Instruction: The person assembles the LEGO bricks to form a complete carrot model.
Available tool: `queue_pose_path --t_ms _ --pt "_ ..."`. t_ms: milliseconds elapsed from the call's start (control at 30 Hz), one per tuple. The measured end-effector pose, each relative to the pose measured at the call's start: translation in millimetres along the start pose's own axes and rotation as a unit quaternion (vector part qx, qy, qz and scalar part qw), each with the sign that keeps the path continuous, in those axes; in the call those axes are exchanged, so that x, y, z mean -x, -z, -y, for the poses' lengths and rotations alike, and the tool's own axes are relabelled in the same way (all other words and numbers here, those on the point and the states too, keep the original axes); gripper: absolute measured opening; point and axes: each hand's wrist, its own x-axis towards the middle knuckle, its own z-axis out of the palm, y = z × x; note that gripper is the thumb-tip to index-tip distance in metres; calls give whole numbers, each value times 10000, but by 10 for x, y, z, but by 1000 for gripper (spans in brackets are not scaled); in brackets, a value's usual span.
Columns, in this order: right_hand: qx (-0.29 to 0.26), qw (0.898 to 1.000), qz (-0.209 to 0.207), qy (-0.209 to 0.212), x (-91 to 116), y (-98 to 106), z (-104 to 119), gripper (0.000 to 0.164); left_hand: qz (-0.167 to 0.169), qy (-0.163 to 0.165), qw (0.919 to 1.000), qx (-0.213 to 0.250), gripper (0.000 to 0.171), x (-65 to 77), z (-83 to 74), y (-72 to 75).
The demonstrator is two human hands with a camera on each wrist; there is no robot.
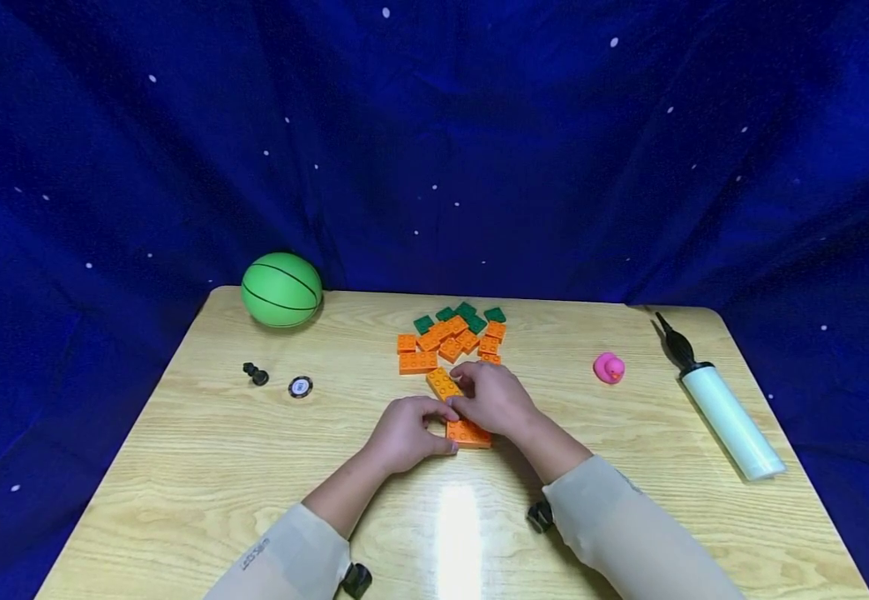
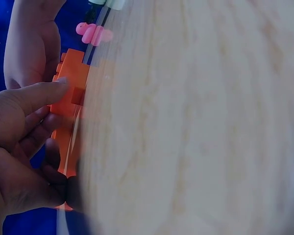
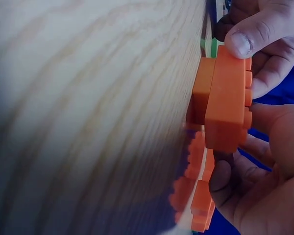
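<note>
Near the middle of the table, my left hand (image 1: 407,435) pinches the near orange toy building brick (image 1: 470,433) at its left end, between thumb and fingers. My right hand (image 1: 496,398) curls over from the right and grips a lighter orange brick (image 1: 443,382) that lies at a slant just beyond. In the right wrist view, one orange brick (image 3: 228,98) sits on a lower one (image 3: 202,90), offset from it. The left thumb (image 3: 242,45) lies on the upper brick's end there, with right fingers (image 3: 220,174) at the other end. The right palm hides part of the bricks.
Beyond the hands lie several loose orange bricks (image 1: 417,362) and several dark green ones (image 1: 475,323). A green ball (image 1: 282,290), a small black figure (image 1: 256,374) and a poker chip (image 1: 301,387) are left. At right are a pink duck (image 1: 609,367) and a hand pump (image 1: 730,421).
</note>
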Motion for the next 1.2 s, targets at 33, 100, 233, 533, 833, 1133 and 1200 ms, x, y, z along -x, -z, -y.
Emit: queue_pose_path --t_ms 33,100,233,533,833,1133,1200 --pt "19 10000 10 -11 -15 -3 4 42 -3 2 10000 15 30 -1 2 -1" --pt "48 10000 45 -50 -42 -12 8 45 -10 35 10000 51 30 -3 6 -3" --pt "147 9998 124 -48 -89 -36 7 49 -11 66 10000 74 30 -1 15 -4" --pt "271 9992 225 -205 -129 -30 34 47 -1 60 9999 119 31 1 16 -9" --pt "306 9990 175 -286 -83 0 -18 42 -12 117 9998 133 32 9 11 -15" --pt "153 9995 83 -268 30 53 -86 41 -7 100 9999 113 32 17 10 -24" --pt "143 9996 54 -232 56 68 -103 43 2 96 9999 112 31 15 11 -26"
